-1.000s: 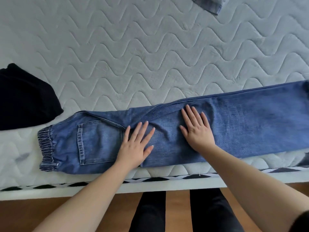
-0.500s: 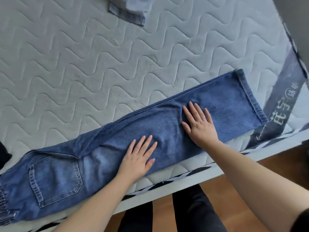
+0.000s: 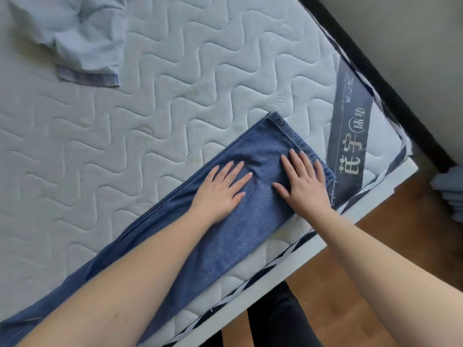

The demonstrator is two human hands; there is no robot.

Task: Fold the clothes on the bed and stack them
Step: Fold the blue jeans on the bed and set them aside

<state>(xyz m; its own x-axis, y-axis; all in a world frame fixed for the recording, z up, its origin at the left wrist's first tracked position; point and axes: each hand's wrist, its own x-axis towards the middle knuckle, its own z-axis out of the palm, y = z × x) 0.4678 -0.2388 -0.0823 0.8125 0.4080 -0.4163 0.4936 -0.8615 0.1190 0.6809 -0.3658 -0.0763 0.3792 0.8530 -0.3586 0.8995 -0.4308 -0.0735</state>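
Observation:
Blue jeans lie stretched out along the near edge of the quilted white mattress, legs folded one on the other, hem toward the upper right. My left hand lies flat on the leg, fingers spread. Palm down, my right hand rests close to the hem, its fingertips touching the cuff seam. Neither hand grips the cloth. The waist end runs out of view at the lower left.
A light blue garment lies crumpled at the mattress's far left. A dark label band crosses the mattress corner beside the hem. Wooden floor and a dark wall base are at right; my dark trouser legs stand below the bed edge.
Both hands have slid along the jeans leg toward the hem, palms flat. The view has swung right, so the waistband and the black garment have left the frame.

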